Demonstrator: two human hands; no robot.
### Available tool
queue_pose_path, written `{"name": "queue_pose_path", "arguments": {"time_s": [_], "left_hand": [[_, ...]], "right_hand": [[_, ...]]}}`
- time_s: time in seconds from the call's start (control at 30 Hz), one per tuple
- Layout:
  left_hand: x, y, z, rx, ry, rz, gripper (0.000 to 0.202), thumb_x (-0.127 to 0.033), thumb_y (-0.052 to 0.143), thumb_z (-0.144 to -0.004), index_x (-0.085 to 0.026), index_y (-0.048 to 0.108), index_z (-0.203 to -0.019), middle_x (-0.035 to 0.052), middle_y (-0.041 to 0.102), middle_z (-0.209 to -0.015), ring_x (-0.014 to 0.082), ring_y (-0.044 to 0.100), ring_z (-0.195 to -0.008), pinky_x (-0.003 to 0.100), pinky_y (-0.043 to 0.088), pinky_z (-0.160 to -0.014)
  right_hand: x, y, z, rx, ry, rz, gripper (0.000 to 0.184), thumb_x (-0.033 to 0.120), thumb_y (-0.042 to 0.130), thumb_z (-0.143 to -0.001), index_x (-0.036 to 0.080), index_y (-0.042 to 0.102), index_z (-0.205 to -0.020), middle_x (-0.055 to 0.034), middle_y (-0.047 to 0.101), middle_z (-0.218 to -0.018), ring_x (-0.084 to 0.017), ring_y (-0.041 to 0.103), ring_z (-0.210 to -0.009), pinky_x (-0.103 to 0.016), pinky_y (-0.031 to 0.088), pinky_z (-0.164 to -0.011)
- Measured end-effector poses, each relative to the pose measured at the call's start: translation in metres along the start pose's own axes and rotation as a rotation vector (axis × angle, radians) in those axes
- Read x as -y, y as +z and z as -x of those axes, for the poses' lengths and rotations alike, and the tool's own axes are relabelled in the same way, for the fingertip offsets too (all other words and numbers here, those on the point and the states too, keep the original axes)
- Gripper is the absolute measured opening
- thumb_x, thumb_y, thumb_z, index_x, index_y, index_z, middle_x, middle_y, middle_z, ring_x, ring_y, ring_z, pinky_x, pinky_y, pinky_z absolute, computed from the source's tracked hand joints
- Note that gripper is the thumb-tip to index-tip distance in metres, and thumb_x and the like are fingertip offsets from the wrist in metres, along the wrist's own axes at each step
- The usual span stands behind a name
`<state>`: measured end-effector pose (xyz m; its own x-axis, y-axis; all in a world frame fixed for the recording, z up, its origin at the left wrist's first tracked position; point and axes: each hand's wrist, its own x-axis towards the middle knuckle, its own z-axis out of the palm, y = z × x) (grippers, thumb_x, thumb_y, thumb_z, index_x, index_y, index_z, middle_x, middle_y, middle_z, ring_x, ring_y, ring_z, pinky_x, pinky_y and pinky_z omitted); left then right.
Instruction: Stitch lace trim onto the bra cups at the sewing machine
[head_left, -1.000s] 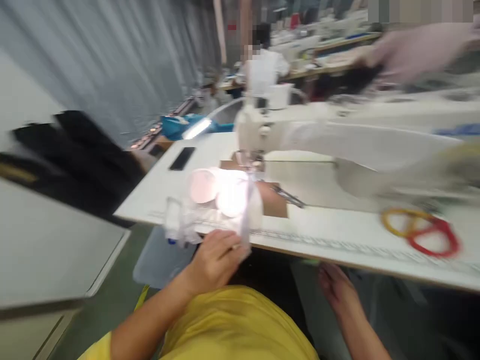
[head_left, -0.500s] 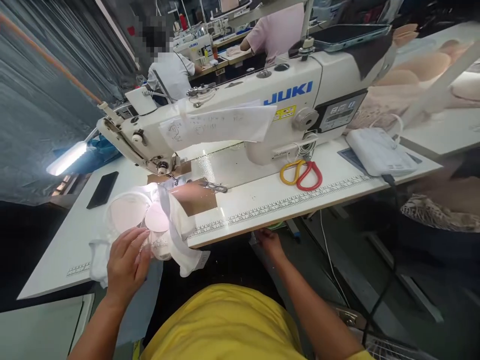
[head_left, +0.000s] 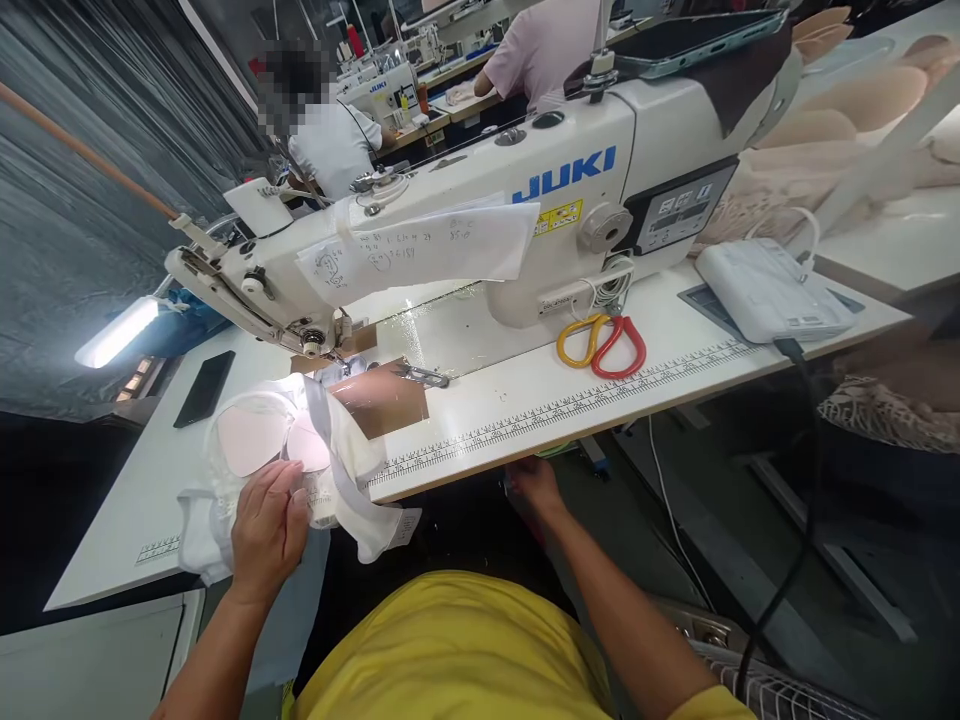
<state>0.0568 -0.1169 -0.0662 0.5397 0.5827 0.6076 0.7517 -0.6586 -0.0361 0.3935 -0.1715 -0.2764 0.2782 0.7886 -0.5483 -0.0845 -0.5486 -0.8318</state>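
A white bra [head_left: 349, 450] with pale pink cups lies at the front left of the sewing table, its band and label hanging over the edge. My left hand [head_left: 268, 525] is closed on its lower edge, fingers bunched together below the cups. Above and behind the bra is the needle end of a white JUKI sewing machine [head_left: 465, 215]; the cloth lies just in front of the needle area. My right hand [head_left: 538, 485] is under the table's front edge, its fingers curled and partly hidden. What it grips, if anything, cannot be made out.
Scissors [head_left: 619, 348] with yellow and red handles lie by the machine's base. A black phone [head_left: 204, 388] rests at left, a white box [head_left: 772, 290] with a cable at right. A lit lamp [head_left: 118, 332] hangs left. Two people [head_left: 330, 150] sit beyond, and beige cups [head_left: 862, 100] are piled at right.
My left hand has drawn its fingers closer together and shifted slightly right along the bra. My right hand stays under the table edge. The view has tilted a little.
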Motion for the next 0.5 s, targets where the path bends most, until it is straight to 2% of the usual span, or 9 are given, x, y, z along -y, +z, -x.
{"name": "queue_pose_path", "arguments": {"time_s": [0.23,0.5], "left_hand": [[0.0,0.0,0.001,0.021,-0.01,-0.021,0.035,-0.016,0.047,-0.086,-0.016,0.053,-0.12,0.014,0.06,-0.113,0.0291,0.054,-0.112,0.05,0.043,-0.097],[-0.001,0.0,0.0,0.022,-0.022,-0.02,0.035,-0.017,0.047,-0.086,-0.017,0.054,-0.119,0.0136,0.06,-0.113,0.0288,0.054,-0.112,0.048,0.044,-0.097]], "right_hand": [[0.002,-0.003,-0.01,-0.025,-0.01,0.045,0.028,0.033,0.056,-0.09,0.015,0.059,-0.111,-0.0058,0.061,-0.11,-0.018,0.061,-0.091,-0.036,0.053,-0.076],[-0.002,0.01,-0.009,-0.12,-0.096,0.014,0.028,0.033,0.056,-0.09,0.016,0.058,-0.112,-0.0063,0.06,-0.112,-0.019,0.061,-0.095,-0.037,0.052,-0.08]]}}
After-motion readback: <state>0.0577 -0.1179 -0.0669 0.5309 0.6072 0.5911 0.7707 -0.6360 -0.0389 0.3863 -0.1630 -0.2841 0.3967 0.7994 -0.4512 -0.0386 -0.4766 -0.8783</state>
